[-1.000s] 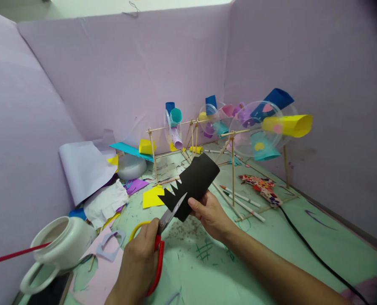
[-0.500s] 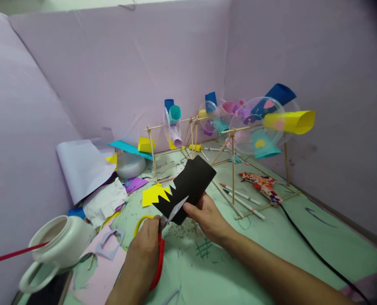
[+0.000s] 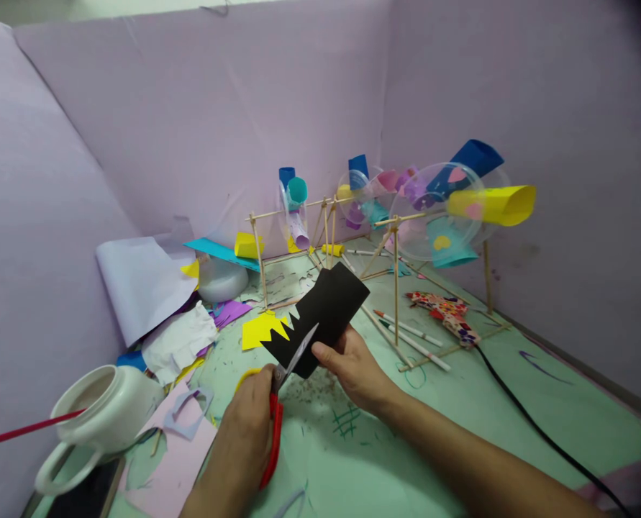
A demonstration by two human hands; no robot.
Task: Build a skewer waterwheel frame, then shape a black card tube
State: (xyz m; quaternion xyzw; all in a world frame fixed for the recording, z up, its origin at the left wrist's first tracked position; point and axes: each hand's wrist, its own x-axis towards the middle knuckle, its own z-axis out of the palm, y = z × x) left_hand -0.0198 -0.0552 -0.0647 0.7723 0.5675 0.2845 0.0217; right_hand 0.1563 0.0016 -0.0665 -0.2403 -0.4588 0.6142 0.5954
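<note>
My left hand is wrapped round the scissors, which have one red and one yellow handle. Their blades lie across the lower part of a black paper piece, pointing up and to the right. Jagged zigzag teeth run along the paper's left edge. My right hand pinches the paper's lower right side, thumb on top and fingers hidden behind. Beneath, on the green tabletop, are small dark scraps. A yellow paper piece lies behind the black one.
Stick frames carry clear plastic discs with coloured paper tubes at the back right. A patterned glue gun with a black cable lies at right, near several markers. At left are a white pot, a dark phone-like slab and paper scraps.
The scissor blades have drawn closer together on the black paper. My left hand and the scissors have shifted slightly right; the paper and right hand have barely moved.
</note>
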